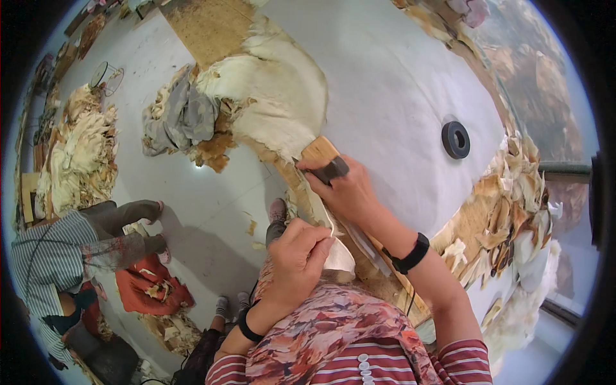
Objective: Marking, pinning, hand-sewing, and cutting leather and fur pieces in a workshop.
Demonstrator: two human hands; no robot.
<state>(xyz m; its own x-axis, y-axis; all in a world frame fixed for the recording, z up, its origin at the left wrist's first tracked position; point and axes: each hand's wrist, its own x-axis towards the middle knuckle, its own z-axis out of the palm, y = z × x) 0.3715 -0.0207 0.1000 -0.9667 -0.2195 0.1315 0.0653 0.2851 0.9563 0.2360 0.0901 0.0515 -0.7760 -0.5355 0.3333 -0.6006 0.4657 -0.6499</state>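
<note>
Two hands work at the left edge of the worktop [208, 32]. The right hand [350, 192] is curled firmly around one dark hand tool [335, 169], just beside one piece of wood [319, 149]. The left hand [298, 260], nearer the worktop's near end, has its thumb and fingers pinched together on one pale strip of hide [340, 258]. One large cream hide [282, 90] lies over the left edge, toward the far end. One white sheet [385, 83] covers much of the top, with one black ring [456, 140] near its right edge.
</note>
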